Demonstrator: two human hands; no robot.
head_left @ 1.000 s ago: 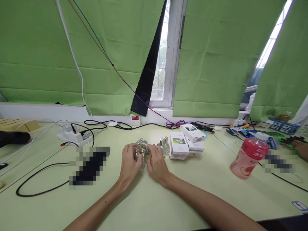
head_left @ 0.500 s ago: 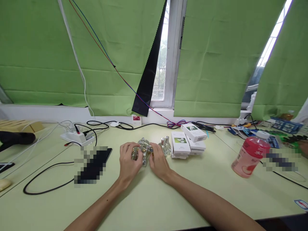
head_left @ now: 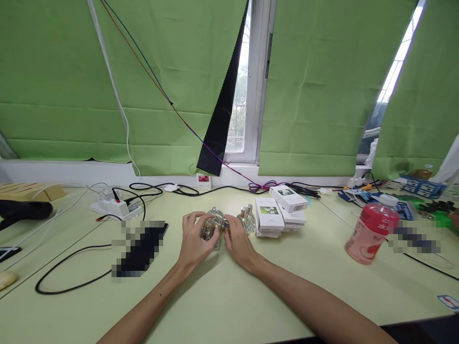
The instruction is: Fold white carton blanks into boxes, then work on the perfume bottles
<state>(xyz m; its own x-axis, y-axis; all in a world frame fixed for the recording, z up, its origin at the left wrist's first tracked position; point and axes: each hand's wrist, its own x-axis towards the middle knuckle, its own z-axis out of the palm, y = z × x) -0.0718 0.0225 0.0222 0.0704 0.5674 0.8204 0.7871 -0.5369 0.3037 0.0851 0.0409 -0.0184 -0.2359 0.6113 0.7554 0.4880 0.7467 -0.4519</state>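
Several small clear glass perfume bottles (head_left: 214, 230) stand bunched on the table between my hands. My left hand (head_left: 194, 242) curls round the left side of the bunch, fingers over the far side and thumb at the near side. Against the right side of the same bunch, my right hand (head_left: 239, 242) has its fingers bent in, closed on a bottle there that its fingers mostly hide. Just right of that hand, a few more perfume bottles (head_left: 248, 220) with silver caps stand upright beside a stack of white boxes (head_left: 268, 217) with a flower picture.
A pink drink bottle (head_left: 371, 234) stands at the right. Left of my hands lies a dark phone (head_left: 143, 248) with a black cable. A white power strip (head_left: 116, 208) and cables run along the back. Cluttered packets (head_left: 423, 186) are at the far right.
Both hands stay at the bunch of bottles with only small finger shifts. My left thumb and fingers have spread slightly round it. The view has shifted a little.
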